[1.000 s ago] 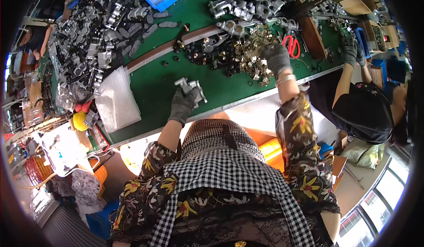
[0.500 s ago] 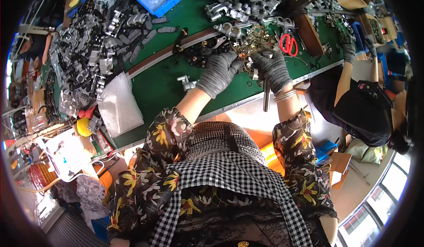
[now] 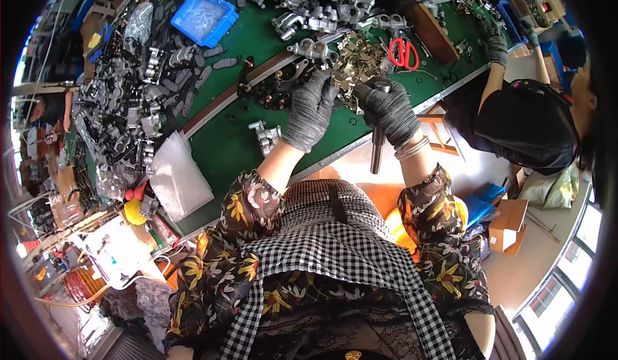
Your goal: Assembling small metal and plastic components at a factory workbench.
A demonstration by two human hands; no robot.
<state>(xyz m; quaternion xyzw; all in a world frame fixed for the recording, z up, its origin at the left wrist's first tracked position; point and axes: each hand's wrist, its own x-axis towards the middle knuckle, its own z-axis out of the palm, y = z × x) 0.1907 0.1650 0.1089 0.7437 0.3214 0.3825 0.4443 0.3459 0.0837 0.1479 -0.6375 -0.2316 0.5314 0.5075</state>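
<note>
The head view showed two grey-gloved hands at a green workbench (image 3: 222, 128), its corners lost in the dark fisheye rim. The left hand (image 3: 310, 112) hid part of the small dark fittings (image 3: 265, 93) behind it, and its wrist overlapped the end of a silver cast-metal bracket (image 3: 264, 136) on the bench. The upper end of a cylindrical metal tool (image 3: 377, 149) was largely covered by the right hand (image 3: 393, 109), and its kind was hard to make out.

Both forearms rose from below and angled inward. The left hand's fingers were drawn narrow, their tips at the near left side of a pile of brass-coloured clips (image 3: 359, 57); whether they pinched one could not be told. The right hand was curled around the tool, whose shaft pointed down past the bench's metal edge (image 3: 331, 160). The pile lay just beyond both hands, with red-handled scissors (image 3: 403, 53) beside it.

Bare green surface ran between the bracket and a bubble-wrap sheet (image 3: 182, 176) to the left, and a narrower strip separated the scissors from the edge. A co-worker (image 3: 528, 122) sat well apart at right.
</note>
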